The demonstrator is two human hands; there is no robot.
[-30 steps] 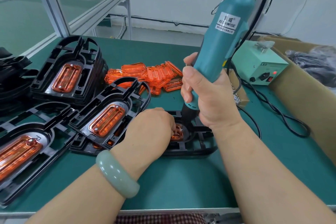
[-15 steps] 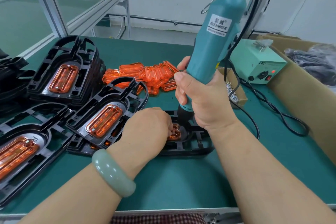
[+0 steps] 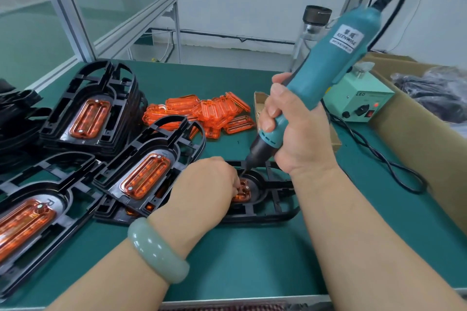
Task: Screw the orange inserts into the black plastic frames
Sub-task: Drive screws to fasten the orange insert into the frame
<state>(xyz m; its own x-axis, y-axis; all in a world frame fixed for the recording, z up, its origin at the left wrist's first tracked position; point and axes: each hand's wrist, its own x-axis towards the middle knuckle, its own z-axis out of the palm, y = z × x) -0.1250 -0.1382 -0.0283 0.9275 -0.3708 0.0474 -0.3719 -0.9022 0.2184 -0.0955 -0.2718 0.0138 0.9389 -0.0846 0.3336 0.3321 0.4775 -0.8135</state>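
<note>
Right hand (image 3: 297, 134): wrapped tight around the lower grip of a teal electric screwdriver (image 3: 331, 68), which leans with its top to the right and its tip down.
Screwdriver tip: down at the far end of the orange insert (image 3: 242, 191), right beside the left fingertips; I cannot tell whether it touches.
Left hand (image 3: 202, 192): fingers curled down onto the orange insert, holding it in its seat; the fingertips are mostly hidden behind the back of the hand. A pale green bangle (image 3: 158, 250) sits on the wrist.
Work piece: the orange insert lies in the oval hollow of a black frame (image 3: 275, 207), flat on the green table (image 3: 252, 267), straight in front of the person.
Other frames: to the left, a tall stack (image 3: 75, 118), a tilted frame (image 3: 161, 149) and a near frame (image 3: 73, 192), each showing an orange piece seated on top.
Loose pieces: an orange heap (image 3: 209, 111) on the table beyond the hands.
Small carton (image 3: 259, 98): open-topped, behind the right hand; its contents are hidden.
Big cardboard box (image 3: 414, 139): at the right edge, holding dark plastic-wrapped bundles (image 3: 437, 91).
Power unit (image 3: 364, 101): pale green, red light on, black cable (image 3: 379, 156) trailing across the table.
</note>
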